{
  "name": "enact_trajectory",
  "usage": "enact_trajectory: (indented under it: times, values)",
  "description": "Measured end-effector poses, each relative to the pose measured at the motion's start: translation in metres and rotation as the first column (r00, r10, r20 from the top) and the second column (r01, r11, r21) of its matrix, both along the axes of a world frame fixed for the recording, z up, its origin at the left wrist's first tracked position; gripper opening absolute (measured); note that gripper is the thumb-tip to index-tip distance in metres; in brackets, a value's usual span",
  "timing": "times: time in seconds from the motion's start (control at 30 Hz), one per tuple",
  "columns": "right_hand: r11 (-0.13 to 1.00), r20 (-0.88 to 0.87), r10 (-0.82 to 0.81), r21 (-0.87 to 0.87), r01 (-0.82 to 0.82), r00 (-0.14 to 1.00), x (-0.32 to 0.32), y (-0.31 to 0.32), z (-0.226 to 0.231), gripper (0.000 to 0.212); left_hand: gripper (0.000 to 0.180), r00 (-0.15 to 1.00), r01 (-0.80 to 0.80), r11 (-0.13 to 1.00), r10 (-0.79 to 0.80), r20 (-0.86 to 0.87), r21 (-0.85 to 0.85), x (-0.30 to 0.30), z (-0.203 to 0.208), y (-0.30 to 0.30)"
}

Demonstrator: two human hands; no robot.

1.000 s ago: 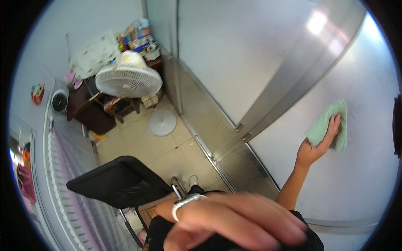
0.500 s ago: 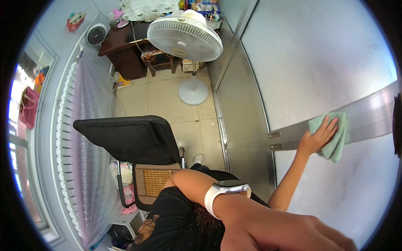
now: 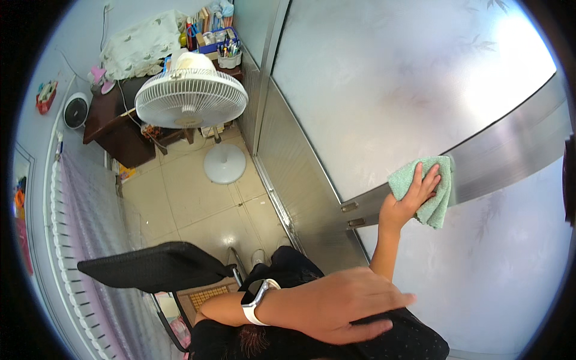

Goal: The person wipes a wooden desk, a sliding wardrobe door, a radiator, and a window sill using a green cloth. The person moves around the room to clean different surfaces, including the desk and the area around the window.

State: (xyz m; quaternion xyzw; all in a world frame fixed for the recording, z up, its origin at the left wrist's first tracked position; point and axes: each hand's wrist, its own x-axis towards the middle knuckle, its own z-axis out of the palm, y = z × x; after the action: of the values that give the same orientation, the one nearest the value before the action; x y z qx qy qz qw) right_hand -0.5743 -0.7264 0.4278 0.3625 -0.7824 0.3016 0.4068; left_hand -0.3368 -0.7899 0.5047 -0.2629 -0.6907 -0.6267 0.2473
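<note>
My right hand (image 3: pixel 409 203) lies with its fingers spread on a folded pale green cloth (image 3: pixel 440 211), pressing it against the metal crossbar (image 3: pixel 510 141) of a frosted-glass door. Above the bar is one frosted panel (image 3: pixel 384 90), below it another (image 3: pixel 474 270). The cloth's edges show on both sides of the fingers. My left hand (image 3: pixel 351 303) reaches across my body with nothing in it, thumb apart from the stretched fingers. A watch (image 3: pixel 255 295) with a white strap is on that wrist.
A white standing fan (image 3: pixel 192 99) is ahead, its round base (image 3: pixel 225 163) on the tiled floor. Behind it stands a dark wooden desk (image 3: pixel 117 132). A black mesh chair (image 3: pixel 156 267) is close on my left, beside a sheer curtain (image 3: pixel 96 222). Two recessed door latches (image 3: pixel 350 207) are near the cloth.
The view has turned, so the fan, chair and door sit farther left. My left hand is lower over my lap, its fingers in fuller view. The right hand still presses the cloth to the crossbar.
</note>
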Motion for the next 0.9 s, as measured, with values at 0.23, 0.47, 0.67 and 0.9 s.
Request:
enact_trajectory:
  times: [0.23, 0.47, 0.67, 0.9]
  values:
    - [0.996, 0.093, 0.039, 0.074, -0.046, 0.995, -0.034, -0.072, -0.015, 0.07, 0.043, 0.926, -0.338, 0.905, 0.369, 0.081, -0.259, -0.073, -0.025, -0.041]
    - [0.934, 0.001, 0.355, -0.052, -0.354, 0.935, -0.062, -0.126, -0.054, 0.049, 0.049, 0.688, -0.674, 0.683, 0.719, 0.098, -0.282, -0.15, -0.023, -0.115]
    - [0.733, 0.144, 0.68, -0.109, -0.671, 0.719, -0.084, -0.132, -0.075, 0.041, 0.053, 0.712, -0.589, 0.803, 0.568, 0.412, -0.09, -0.234, -0.052, -0.185]
    - [0.668, 0.168, 0.707, 0.162, -0.726, 0.687, -0.096, -0.101, -0.067, 0.036, 0.021, 0.77, -0.321, 0.926, 0.132, 0.624, 0.2, -0.273, -0.069, -0.212]
